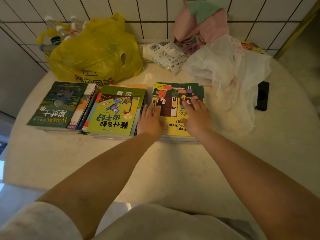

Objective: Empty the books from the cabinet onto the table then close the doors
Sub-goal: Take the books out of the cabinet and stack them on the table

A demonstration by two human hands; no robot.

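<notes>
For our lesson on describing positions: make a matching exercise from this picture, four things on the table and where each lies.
Things:
1. yellow bag
2. phone
3. Warriors book
4. yellow book

Places:
A. under both hands
B. top of the leftmost stack
C. right edge of the table, beside the white bag
D. behind the stacks, by the tiled wall

Pairs: 1-D, 2-C, 3-B, 4-A

Single head cam, wide-angle, looking steeply down and forward over the round cream stone worktop (173, 170), close range, tiled wall behind.
</notes>
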